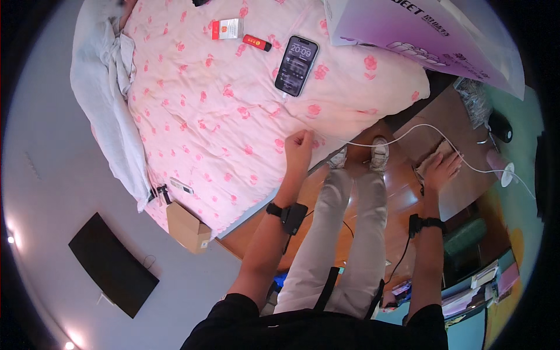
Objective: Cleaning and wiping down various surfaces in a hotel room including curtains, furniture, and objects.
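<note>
My left hand [299, 148] is closed in a fist at the near edge of the bed, over a quilt [188, 105] with pink flowers; nothing shows in it. Close to the fist a white cable [393, 139] runs from a lit smartphone [296, 65] across to the right. My right hand [442, 169] lies with its fingers extended on a tan cloth [431, 162], atop a low brown tabletop [459, 192]. Whether the fingers grip the cloth is hidden. Both wrists wear black straps with small devices.
On the quilt are a red-and-white box [227, 29], a red stick-shaped item [257, 43], a remote control [181, 186] and a purple-and-white bag [420, 43] bearing writing. A cardboard box [188, 227] stands at the bed's corner. Clear plastic [472, 103] and a pink-and-white cylinder [503, 168] are right.
</note>
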Demonstrator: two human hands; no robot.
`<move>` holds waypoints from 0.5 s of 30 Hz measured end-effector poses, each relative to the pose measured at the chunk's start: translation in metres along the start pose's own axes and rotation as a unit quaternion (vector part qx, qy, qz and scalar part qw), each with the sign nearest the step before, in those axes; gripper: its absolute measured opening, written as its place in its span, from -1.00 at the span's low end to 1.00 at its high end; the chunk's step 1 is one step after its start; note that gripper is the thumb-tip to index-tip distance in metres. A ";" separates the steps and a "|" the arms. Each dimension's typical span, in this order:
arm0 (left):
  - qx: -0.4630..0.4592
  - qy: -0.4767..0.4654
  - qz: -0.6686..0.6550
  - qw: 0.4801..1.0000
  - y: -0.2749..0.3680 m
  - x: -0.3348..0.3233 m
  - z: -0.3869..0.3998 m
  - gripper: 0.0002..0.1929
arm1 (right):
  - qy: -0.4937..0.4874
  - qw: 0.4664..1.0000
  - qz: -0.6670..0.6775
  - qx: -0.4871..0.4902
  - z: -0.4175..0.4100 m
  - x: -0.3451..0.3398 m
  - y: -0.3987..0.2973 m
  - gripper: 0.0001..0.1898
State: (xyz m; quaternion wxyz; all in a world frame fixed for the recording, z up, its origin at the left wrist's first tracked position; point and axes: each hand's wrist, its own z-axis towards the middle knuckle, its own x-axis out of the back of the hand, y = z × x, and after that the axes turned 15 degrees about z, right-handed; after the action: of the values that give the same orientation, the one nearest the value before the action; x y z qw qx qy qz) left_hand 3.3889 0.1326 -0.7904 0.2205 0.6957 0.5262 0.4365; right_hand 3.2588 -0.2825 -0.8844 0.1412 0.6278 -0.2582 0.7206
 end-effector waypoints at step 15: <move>0.232 -0.115 -0.144 0.955 -0.021 0.016 0.050 -0.65 | 0.075 0.982 -0.105 -0.141 -0.001 -0.039 0.135 -0.23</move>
State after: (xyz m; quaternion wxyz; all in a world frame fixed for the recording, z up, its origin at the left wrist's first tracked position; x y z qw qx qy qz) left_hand 3.4203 0.1626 -0.8261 0.1725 0.6899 0.6787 0.1835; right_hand 3.1938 -0.3889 -0.9486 0.3220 0.5698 -0.2782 0.7030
